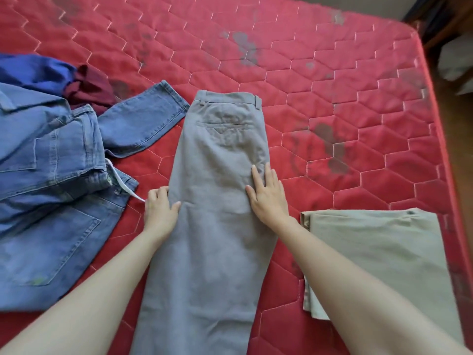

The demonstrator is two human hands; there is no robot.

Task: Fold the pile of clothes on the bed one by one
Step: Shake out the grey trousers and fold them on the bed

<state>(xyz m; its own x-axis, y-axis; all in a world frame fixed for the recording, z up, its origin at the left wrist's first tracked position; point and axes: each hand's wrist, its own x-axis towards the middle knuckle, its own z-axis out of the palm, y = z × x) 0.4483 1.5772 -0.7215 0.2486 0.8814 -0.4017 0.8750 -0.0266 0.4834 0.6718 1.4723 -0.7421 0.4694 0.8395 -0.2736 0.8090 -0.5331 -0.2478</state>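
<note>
- Grey trousers (pixel 215 201) laid lengthwise mid-bed (pixel 332 73), waistband far.
- Right hand (pixel 268 194) flat on right edge, fingers straight, spread.
- Left hand (pixel 160 208) gripping left edge, fingers curled round cloth.
- Jeans pile (pixel 51 175) left; folded beige trousers (pixel 371 252) right.

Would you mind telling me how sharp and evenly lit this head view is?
Head view: soft daylight, no glare; the grey trousers and both hands, left and right, are fairly sharp; the mattress edges bow from wide-angle distortion, and the corners blur.
</note>
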